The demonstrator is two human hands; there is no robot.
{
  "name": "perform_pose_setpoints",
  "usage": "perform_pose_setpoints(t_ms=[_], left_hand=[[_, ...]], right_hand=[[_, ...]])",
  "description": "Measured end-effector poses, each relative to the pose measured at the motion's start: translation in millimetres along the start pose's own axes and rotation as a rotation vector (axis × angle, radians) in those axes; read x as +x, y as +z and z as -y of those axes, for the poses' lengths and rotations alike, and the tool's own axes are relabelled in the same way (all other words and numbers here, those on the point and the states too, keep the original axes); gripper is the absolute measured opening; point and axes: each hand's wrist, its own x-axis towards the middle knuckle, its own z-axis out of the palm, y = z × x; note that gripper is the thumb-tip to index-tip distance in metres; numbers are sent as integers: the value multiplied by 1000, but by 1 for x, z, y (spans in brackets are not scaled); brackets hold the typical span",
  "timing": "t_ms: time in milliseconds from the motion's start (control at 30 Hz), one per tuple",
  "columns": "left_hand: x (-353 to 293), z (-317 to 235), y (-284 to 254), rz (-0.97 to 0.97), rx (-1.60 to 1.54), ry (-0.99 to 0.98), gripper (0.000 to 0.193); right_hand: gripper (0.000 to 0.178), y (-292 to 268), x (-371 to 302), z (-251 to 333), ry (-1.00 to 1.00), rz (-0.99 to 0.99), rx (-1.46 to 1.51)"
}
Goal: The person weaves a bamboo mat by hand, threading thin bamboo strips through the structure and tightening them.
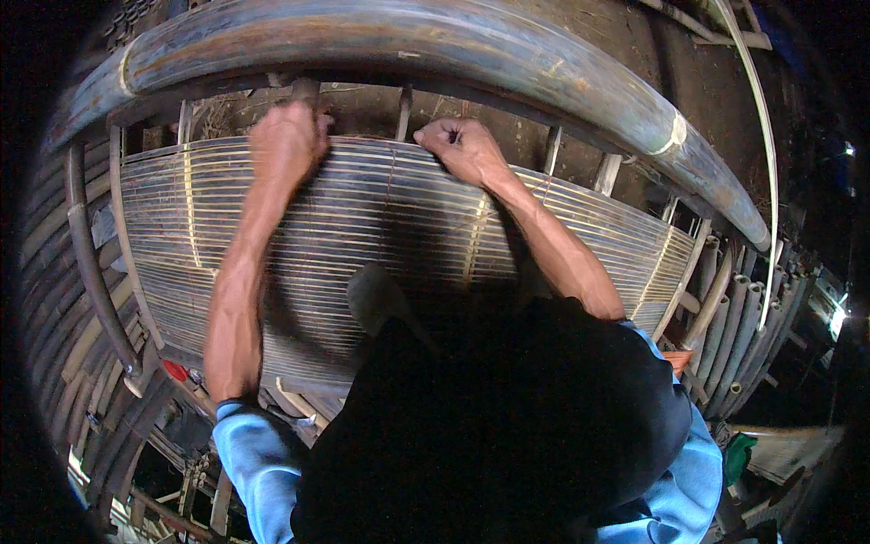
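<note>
Mat (pixel 399 213) at 12, left hand (pixel 288 140) at 11, right hand (pixel 467 150) at 12 by its far edge, fingers curled, can't tell if clamped; uneven pull could skew it.

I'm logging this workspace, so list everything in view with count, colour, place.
Slatted panel: one, tan, centre
Thick pole: one, greyish, across top
Thin rod: one, pale, upper right
Poles: many, brown and grey, both sides
Lights: several, white, far right
Small item: one, red, lower left
Crumpled item: one, green, lower right
Dark form: one, black, lower middle
Left hand: one, bare, panel's far edge
Right hand: one, bare, panel's far edge
Sleeves: two, blue, bottom
</note>
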Motion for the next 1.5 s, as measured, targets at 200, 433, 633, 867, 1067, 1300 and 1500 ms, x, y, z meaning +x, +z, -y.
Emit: perform_pose_setpoints(t_ms=[200,433,633,867,1067,1300,1500], left_hand=[[-47,71,-59,-105,79,55,37],[-98,65,-135,379,-261,-210,31],[-120,69,-130,-54,-351,-150,25],[-127,146,-125,-261,-800,-391,21],[-223,327,-153,-401,-1743,-578,43],[-282,420,-106,-626,-1340,-996,42],[-145,170,-40,-538,26,-274,38]], right_hand=[[35,0,2,-4,-24,28,39],[30,3,12,-8,-61,79,157],[27,7,21,-1,-3,182,112],[28,6,13,-5,-18,103,59],[30,7,17,-11,-19,115,97],[33,11,32,-16,63,263,183],[34,4,26,-11,58,274,120]])
